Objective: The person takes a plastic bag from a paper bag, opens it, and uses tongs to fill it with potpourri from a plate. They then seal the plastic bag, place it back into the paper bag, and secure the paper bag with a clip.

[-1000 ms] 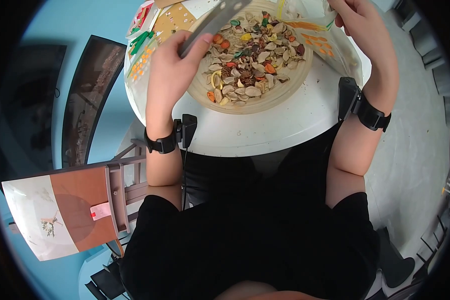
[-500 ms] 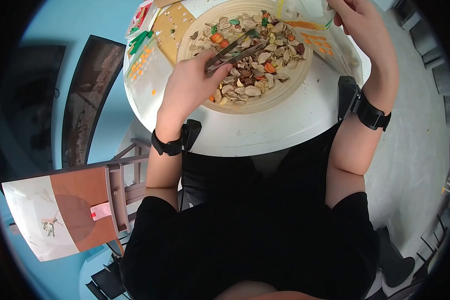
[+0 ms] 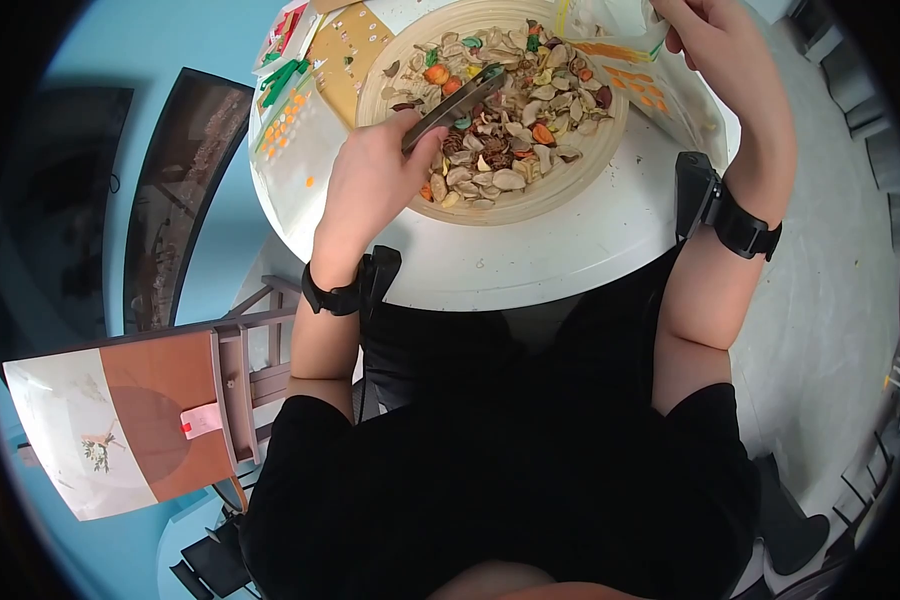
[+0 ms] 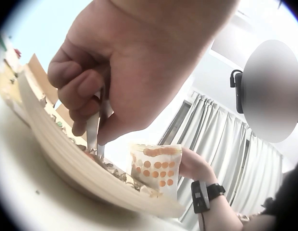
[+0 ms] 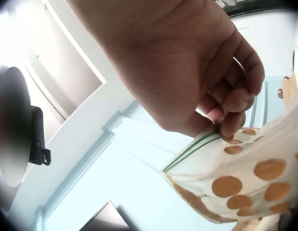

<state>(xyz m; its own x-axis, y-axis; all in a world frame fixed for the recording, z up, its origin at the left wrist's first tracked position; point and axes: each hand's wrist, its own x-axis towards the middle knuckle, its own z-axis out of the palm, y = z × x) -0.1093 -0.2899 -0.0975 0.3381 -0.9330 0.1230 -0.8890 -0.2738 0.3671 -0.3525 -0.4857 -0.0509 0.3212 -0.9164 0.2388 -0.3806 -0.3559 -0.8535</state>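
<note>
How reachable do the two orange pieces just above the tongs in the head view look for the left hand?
Probably yes: the left hand holds the tongs close beside the orange pieces, which lie uncovered among the dried petals, and nothing visible blocks the way.

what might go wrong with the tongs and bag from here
The tongs in the left hand reach into loosely heaped dried pieces, so some might get pushed over the plate's low rim onto the table.
The right hand pinches the bag by its zip edge, so it could sag or slip.
</note>
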